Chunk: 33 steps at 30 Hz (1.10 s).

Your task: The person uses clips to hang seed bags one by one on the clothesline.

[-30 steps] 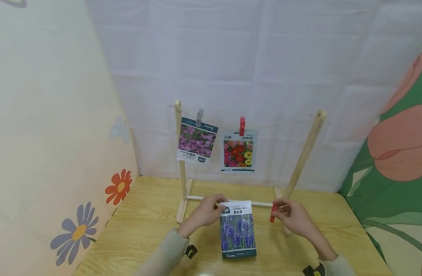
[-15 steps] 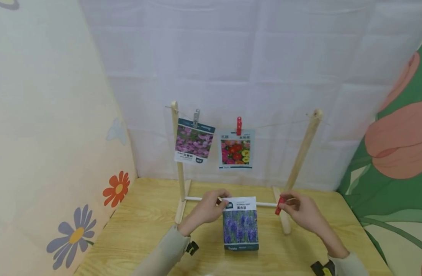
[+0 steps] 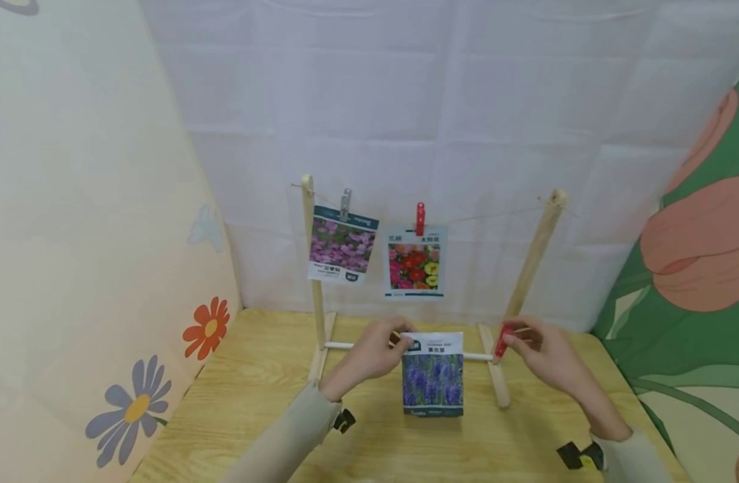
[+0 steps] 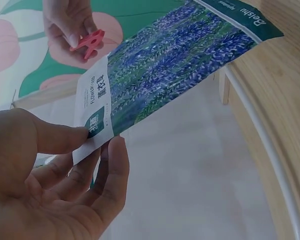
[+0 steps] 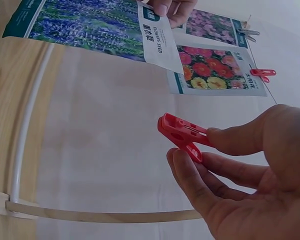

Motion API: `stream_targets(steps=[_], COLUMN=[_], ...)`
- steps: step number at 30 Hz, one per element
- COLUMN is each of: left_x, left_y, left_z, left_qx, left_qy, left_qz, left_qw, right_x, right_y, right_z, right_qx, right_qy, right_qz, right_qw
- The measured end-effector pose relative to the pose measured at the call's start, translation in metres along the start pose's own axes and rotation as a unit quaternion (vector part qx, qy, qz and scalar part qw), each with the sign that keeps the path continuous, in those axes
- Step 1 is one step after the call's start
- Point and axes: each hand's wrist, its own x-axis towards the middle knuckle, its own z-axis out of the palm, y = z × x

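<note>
A seed packet with purple lavender-like flowers (image 3: 432, 379) hangs from my left hand (image 3: 378, 349), its top left corner pinched between thumb and fingers. In the left wrist view that grip on the packet's white end (image 4: 95, 107) shows close up. My right hand (image 3: 547, 355) pinches a red clothespin (image 5: 180, 132) by its handles, in front of the right post. Behind the hands, a string (image 3: 490, 216) carries two more packets: one with pink flowers (image 3: 343, 245) under a grey clothespin (image 3: 345, 204), one with red and yellow flowers (image 3: 414, 265) under a red clothespin (image 3: 420, 218).
The string runs between a left wooden post (image 3: 318, 312) and a right wooden post (image 3: 532, 258). A white rod (image 3: 339, 345) joins their feet low on the wooden table (image 3: 224, 416). A white cloth (image 3: 357, 87) hangs behind, with flower-painted panels at both sides.
Both hands have risen and shifted right, away from me. The lavender packet has moved up with the left hand, and the red clothespin has moved with the right. The hung packets stay on the string.
</note>
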Motion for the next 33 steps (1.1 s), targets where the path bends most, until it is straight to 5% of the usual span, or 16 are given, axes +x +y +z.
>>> stream_targets(steps=[9, 17, 33], left_x=[0.01, 0.016, 0.037], left_y=[0.013, 0.019, 0.035], left_z=[-0.002, 0.0, -0.002], left_qx=[0.0, -0.01, -0.023], left_qy=[0.003, 0.014, 0.04], left_qz=[0.02, 0.032, 0.069], left_qw=[0.9998, 0.9993, 0.9966], right_x=[0.001, 0.002, 0.012], right_y=[-0.003, -0.015, -0.027], right_z=[-0.018, -0.032, -0.051], right_qx=[-0.013, -0.027, -0.015], right_qy=[0.05, 0.029, 0.078], right_qz=[-0.047, -0.016, -0.047], right_qw=[0.998, 0.999, 0.996])
